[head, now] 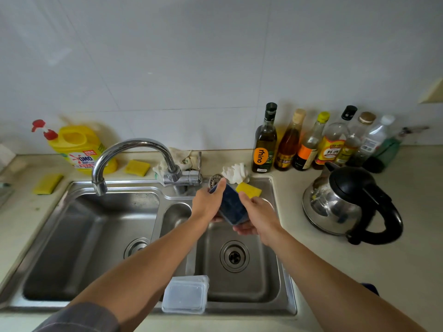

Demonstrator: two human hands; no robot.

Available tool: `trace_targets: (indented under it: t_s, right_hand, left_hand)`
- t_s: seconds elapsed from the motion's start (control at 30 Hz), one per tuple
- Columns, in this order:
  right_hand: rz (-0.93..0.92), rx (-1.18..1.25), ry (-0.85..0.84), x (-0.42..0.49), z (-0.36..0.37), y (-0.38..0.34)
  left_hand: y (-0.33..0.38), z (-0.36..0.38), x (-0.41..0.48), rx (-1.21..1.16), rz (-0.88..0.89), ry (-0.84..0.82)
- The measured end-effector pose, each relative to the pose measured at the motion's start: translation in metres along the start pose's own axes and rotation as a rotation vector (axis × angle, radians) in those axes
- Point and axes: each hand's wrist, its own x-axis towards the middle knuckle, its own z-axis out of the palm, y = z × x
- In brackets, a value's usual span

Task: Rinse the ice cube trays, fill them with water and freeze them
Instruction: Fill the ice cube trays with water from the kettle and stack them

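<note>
Both hands hold one dark blue rectangular plastic ice cube tray (233, 207) above the right basin of the stainless steel double sink (285, 248), tilted with its far end raised. The left hand (208, 205) is closed around the tray's left edge, fingertip at its top corner; the right hand (256, 218) is closed on its right edge and underside. The chrome swan-neck tap (127, 152) points over the left basin, and no water is seen running. A stack of clear plastic lids or trays (185, 295) rests on the sink's front rim; which they are cannot be told.

Risks, as judged: rinsing here needs the spout swung right; wet plastic may slip into the basin; the front stack could be knocked by a forearm.
</note>
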Motion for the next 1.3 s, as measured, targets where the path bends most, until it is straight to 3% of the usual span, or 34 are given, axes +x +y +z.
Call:
trace_targets:
  t_s: [0.07, 0.2, 0.33, 0.5, 1.3]
  right_hand:
    - [-0.08, -0.151, -0.072, -0.003, -0.001, -0.001]
    - [-0.254, -0.433, -0.211, -0.003, -0.005, -0.011]
    - [-0.298, -0.474, -0.318, -0.005, -0.001, -0.02]
    - [-0.356, -0.407, -0.321, -0.006, -0.001, -0.02]
    - [-0.4, -0.469, -0.213, -0.018, 0.013, 0.005]
  left_hand:
    - [-0.002, -0.005, 0.004, 0.08, 0.1, 0.098]
    - [0.004, -0.025, 0.006, 0.395, 0.471, 0.211]
    - [0.019, -0.035, 0.002, 0.54, 0.75, 0.211]
    - [0.024, -0.043, -0.007, 0.531, 0.979, 0.266]
    - [0.003, -0.048, -0.012, 0.464, 1.036, 0.172]
